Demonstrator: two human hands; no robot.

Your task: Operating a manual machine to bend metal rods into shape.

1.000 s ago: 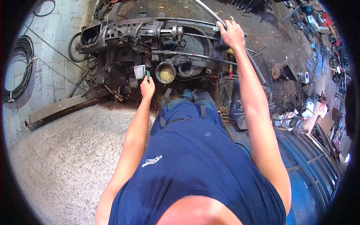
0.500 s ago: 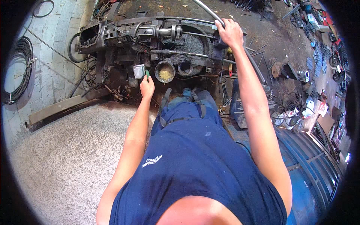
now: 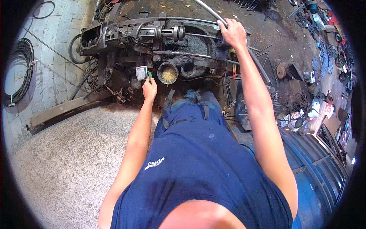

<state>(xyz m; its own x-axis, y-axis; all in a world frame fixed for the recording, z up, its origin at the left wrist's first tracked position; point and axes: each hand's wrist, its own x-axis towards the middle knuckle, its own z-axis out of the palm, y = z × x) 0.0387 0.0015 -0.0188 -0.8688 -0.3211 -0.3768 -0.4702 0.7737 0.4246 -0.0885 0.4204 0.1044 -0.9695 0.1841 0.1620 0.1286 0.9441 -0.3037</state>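
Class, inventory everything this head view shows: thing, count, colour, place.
Long metal rod: one, grey, in the right hand
Square box: one, pale grey, near the left hand
Slim piece: one, green, at that hand
Greasy metal machine: one, dark, upper centre
Round container, yellowish contents: one, dark, machine's near side
Coiled cable: one, black, far left
Ribbed metal structure: one, blue, lower right
Mixed clutter: uncountable, many colours, right
Fabric T-shirt: one, navy, lower centre
Hands: two, bare, upper centre
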